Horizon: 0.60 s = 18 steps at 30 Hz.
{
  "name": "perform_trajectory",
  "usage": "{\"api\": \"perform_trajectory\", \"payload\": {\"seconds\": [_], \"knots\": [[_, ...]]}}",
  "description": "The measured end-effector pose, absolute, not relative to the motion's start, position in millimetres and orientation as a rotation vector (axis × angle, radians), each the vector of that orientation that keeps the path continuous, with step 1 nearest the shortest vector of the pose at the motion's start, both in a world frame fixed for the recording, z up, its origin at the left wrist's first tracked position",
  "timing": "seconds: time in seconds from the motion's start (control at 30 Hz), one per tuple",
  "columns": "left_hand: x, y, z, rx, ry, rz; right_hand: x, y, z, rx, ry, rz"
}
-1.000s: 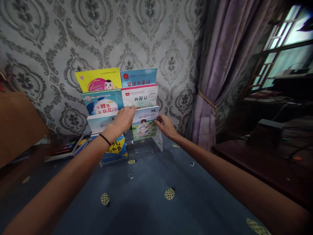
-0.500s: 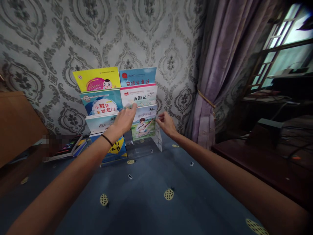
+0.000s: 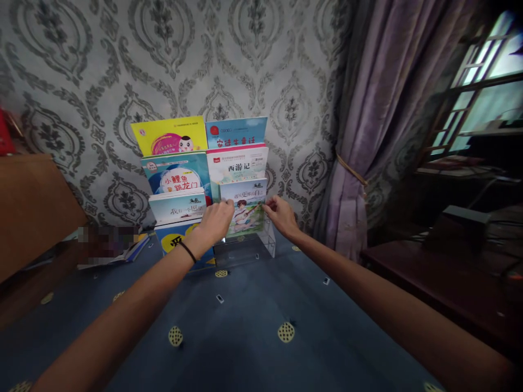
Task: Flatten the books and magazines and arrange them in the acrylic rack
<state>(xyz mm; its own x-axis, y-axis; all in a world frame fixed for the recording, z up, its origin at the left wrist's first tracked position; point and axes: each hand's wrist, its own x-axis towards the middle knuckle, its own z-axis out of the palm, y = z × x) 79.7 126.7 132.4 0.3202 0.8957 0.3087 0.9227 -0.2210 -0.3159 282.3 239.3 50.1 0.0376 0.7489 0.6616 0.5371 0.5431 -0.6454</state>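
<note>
A thin picture book (image 3: 244, 209), its cover showing a figure with a guitar on grass, stands upright in the front right of a clear tiered stand (image 3: 267, 242). My left hand (image 3: 218, 219) is closed at the book's left edge, thumb side against it. At the right edge, the fingers of my right hand (image 3: 281, 215) pinch the cover's side. Just behind is a white book with a pink top edge (image 3: 241, 163), and above that a blue book (image 3: 237, 130). My left wrist partly covers a blue-and-yellow book (image 3: 167, 239) at the lower left.
The stand's left column also holds a yellow book (image 3: 167, 130), a teal book (image 3: 174, 173) and a pale blue book (image 3: 171, 209). More books (image 3: 134, 247) lie flat to the left, near a brown box (image 3: 36, 201). A purple curtain (image 3: 376, 109) hangs at right.
My left hand has moved down from in front of the white book to the guitar book's left edge. My right hand stays at its right edge. The view has shifted slightly.
</note>
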Motion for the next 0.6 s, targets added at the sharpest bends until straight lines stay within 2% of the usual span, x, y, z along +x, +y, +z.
{"api": "perform_trajectory", "payload": {"seconds": [0.6], "knots": [[80,104,127,-2.272,-1.564,-0.079,290,210,50,-1.054,-1.672,0.229]]}}
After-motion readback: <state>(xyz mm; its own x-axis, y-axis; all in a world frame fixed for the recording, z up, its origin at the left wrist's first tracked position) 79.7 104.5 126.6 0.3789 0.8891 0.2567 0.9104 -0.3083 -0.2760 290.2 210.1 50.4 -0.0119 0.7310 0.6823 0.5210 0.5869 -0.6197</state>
